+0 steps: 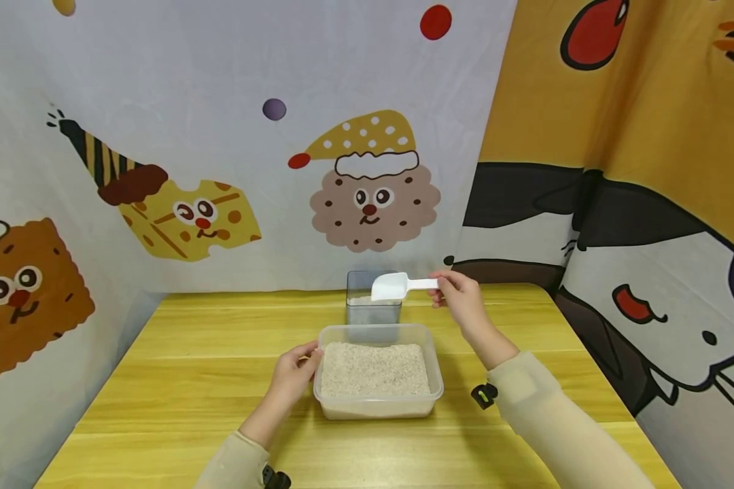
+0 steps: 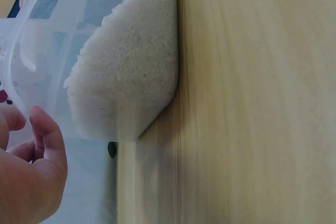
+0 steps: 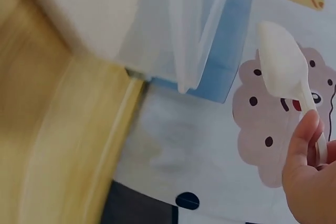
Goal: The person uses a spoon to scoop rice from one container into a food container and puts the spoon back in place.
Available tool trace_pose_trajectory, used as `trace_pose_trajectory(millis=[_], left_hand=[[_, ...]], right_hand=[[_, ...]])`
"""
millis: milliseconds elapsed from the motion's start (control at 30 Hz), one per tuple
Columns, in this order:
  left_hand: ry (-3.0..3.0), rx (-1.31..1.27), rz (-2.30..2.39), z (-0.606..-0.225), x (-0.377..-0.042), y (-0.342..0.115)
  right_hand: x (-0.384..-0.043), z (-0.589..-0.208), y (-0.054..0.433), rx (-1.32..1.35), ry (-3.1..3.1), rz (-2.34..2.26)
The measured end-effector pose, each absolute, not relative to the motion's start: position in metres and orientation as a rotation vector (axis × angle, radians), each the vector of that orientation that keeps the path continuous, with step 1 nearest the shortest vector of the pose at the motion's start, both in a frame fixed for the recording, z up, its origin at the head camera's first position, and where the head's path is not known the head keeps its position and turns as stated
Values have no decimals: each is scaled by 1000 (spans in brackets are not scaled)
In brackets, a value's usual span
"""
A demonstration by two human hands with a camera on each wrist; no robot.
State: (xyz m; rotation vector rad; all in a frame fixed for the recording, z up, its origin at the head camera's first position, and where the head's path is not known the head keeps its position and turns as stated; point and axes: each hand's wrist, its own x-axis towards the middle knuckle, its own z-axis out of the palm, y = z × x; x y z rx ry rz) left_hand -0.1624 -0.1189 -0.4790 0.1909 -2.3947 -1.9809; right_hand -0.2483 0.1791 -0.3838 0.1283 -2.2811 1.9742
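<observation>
A white scoop [image 1: 390, 286] is held by its handle between the thumb and fingers of my right hand [image 1: 461, 299]. Its bowl hangs over the front right of a grey see-through container [image 1: 373, 314], which has some rice inside. In the right wrist view the scoop [image 3: 283, 61] is tilted; I cannot tell whether rice is in it. Nearer me stands a clear plastic tub [image 1: 379, 407] with a broad bed of rice [image 1: 376, 370]. My left hand [image 1: 293, 372] holds the tub's left rim, thumb and fingers around the edge in the left wrist view.
Both containers stand on a wooden table [image 1: 220, 380], the grey one behind the tub near the back edge. A cartoon-printed cloth [image 1: 220, 68] hangs behind and on both sides. Dark camera straps [image 1: 484, 395] are on the wrists.
</observation>
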Motion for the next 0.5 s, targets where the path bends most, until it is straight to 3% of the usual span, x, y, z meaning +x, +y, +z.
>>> trace_pose_trajectory(millis=[200,500], left_hand=[[-2397,199,-1988,-478,-162,-119],[-2391,195,-1994,-477,-162,-119]], right_hand=[[-238,-384,182,52,-2316,2125],[-218,-392,188,257,-2553,1915]])
